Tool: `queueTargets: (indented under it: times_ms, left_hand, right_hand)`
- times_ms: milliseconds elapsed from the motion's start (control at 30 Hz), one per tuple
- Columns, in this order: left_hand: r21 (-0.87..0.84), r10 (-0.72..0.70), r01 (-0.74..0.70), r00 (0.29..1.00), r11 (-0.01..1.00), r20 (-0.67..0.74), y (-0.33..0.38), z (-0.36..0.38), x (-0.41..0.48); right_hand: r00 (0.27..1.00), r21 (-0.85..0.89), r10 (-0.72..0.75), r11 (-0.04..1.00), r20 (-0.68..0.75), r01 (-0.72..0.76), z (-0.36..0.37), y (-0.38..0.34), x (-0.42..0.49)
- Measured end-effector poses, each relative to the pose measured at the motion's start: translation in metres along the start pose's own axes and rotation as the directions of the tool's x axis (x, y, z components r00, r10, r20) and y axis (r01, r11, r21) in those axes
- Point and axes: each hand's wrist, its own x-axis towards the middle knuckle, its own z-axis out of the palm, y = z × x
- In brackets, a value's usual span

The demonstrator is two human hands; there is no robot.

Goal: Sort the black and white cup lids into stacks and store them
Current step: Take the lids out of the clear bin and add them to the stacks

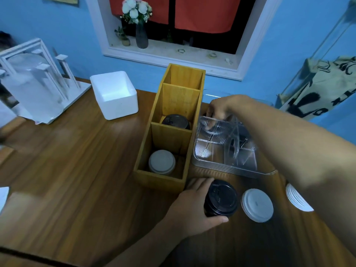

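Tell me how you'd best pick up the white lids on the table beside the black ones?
Probably from above: pinch the white lids by their outer rim, thumb and fingers on opposite sides. They lie flat, top up, and the left hand holds the black lids close on their left.

Your left grip [192,205] and right grip [219,108] are bare hands. Both forearms run uncovered from the wrist back to the edge of view.
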Motion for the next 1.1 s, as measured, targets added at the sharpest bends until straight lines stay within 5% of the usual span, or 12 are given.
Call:
queueTargets:
  times_ms: [167,500,700,800,900,1100]
  left_hand:
    - [0.009,0.004,-0.004,1.000,1.000,0.010,-0.003,0.000,0.001]
    - [0.016,0.014,-0.014,1.000,1.000,0.011,-0.006,0.003,0.002]
    - [0.011,0.016,-0.016,1.000,1.000,0.003,-0.006,0.003,0.003]
    - [0.011,0.018,-0.018,1.000,1.000,-0.008,-0.007,0.004,0.002]
    - [0.003,0.016,-0.016,1.000,1.000,-0.018,-0.008,0.004,0.004]
    - [-0.002,0.076,-0.076,0.995,0.997,-0.069,-0.010,0.007,0.005]
  right_hand:
    - [0.998,-0.049,-0.050,0.997,0.039,0.052,0.007,0.000,0.007]
    - [0.965,0.124,-0.138,0.978,-0.223,0.169,-0.015,0.007,-0.028]
    - [0.758,0.245,-0.130,0.900,-0.639,0.361,0.015,0.018,-0.125]
    - [0.697,0.447,-0.041,0.740,-0.716,0.503,0.084,0.018,-0.185]
    - [0.751,0.698,0.057,0.419,-0.658,0.580,0.167,0.014,-0.234]
    - [0.923,0.931,0.126,0.048,-0.364,0.361,0.304,0.018,-0.279]
